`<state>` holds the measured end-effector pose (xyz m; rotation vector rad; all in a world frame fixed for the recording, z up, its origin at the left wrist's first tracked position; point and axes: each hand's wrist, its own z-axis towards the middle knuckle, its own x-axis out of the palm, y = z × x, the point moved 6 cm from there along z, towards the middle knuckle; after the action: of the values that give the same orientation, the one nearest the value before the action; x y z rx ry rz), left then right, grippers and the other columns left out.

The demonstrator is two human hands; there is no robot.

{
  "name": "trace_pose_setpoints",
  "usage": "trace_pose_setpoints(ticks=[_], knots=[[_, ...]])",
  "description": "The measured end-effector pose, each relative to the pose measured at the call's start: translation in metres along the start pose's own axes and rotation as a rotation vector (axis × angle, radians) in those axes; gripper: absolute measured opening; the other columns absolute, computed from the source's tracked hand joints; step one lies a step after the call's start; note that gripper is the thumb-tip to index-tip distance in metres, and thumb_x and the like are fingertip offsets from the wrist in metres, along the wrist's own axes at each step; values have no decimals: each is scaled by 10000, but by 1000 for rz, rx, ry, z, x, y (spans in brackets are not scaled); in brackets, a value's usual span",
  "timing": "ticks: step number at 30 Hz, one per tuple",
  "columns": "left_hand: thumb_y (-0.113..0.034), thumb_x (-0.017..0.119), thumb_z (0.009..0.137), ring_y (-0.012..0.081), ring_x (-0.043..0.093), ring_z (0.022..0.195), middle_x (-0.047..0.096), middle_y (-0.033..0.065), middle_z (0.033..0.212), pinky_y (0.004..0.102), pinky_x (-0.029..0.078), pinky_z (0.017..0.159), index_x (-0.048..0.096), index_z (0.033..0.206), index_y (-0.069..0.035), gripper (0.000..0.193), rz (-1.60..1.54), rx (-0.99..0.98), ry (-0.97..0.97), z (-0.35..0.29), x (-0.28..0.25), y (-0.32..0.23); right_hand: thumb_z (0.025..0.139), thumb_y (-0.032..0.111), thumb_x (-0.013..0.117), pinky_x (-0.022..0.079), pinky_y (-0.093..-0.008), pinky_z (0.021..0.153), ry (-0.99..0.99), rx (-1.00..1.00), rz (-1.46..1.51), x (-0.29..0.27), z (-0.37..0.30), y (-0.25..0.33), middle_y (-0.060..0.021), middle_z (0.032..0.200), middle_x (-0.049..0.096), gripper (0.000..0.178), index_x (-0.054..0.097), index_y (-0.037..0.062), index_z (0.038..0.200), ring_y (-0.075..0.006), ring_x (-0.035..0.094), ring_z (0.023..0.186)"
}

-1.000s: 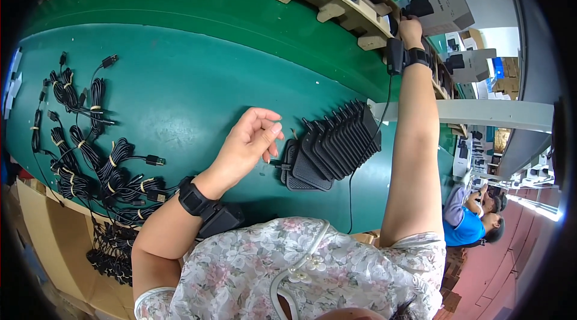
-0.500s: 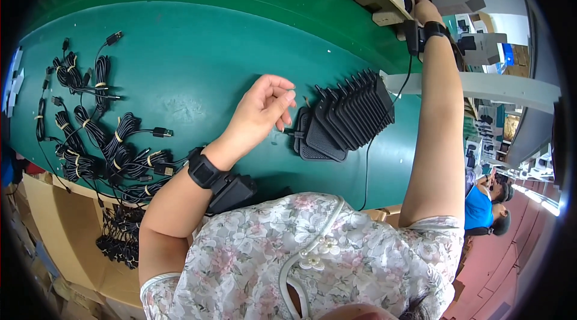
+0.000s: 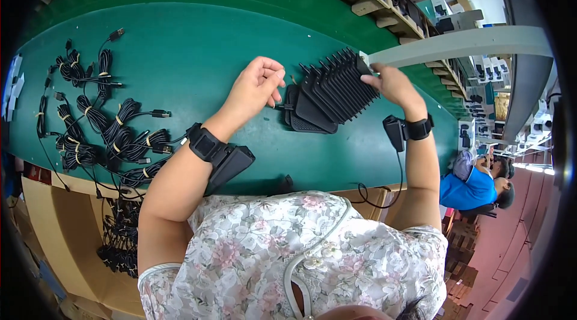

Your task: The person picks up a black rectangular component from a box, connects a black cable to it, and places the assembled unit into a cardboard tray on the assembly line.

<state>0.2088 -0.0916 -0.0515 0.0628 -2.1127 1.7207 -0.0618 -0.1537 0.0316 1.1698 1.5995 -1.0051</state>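
My left hand (image 3: 258, 84) hovers over the green table (image 3: 198, 49), its fingers loosely curled and slightly apart, with nothing visible in them. Just right of it leans a fanned row of flat black plastic pieces (image 3: 336, 91) with short pegs along the top; the nearest ones show a dotted surface. My right hand (image 3: 393, 87) is at the right end of that row. Its thumb and index finger are apart beside the last piece; whether they touch it I cannot tell. Black strapped devices sit on both wrists.
Several bundled black cables (image 3: 114, 134) with plugs lie at the left, some hanging over the edge toward a cardboard box (image 3: 72, 230). A wooden rack (image 3: 360, 4) runs along the far side. A pale curved bar (image 3: 463, 43) crosses the right. A person in blue (image 3: 475, 189) is beyond.
My right hand has come back from the rack at the far right to the end of the black row. My left hand stays loosely curled beside the row. The view has shifted slightly.
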Motion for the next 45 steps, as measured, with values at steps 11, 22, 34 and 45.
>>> trace_pose_setpoints(ticks=[11,22,34,45], knots=[[-193,507,920,92,553,641,563,63,845,209,457,542,490,1034,-21,207,44,2,28,3,1,0,822,239,635,473,-355,739,-104,22,605,15,-28,-23,-134,923,653,363,563,46,1121,-264,620,844],[-127,506,903,91,551,583,558,71,838,208,452,492,477,995,-9,153,-43,18,17,2,2,2,804,251,622,462,-435,625,-316,-188,29,-60,16,31,-174,805,618,259,579,104,1013,-372,589,760],[-101,504,895,91,546,620,558,69,861,232,466,510,468,1004,1,153,81,7,-6,1,5,3,859,258,565,468,-357,678,-1096,-34,720,-146,112,-61,-202,855,635,251,588,22,943,-319,623,798],[-128,484,924,92,540,658,536,67,879,220,469,552,457,1055,-11,178,46,-48,17,-1,6,5,801,355,614,424,-412,864,-748,430,504,-55,254,-190,-227,1049,605,458,581,-8,1079,-355,573,983]])
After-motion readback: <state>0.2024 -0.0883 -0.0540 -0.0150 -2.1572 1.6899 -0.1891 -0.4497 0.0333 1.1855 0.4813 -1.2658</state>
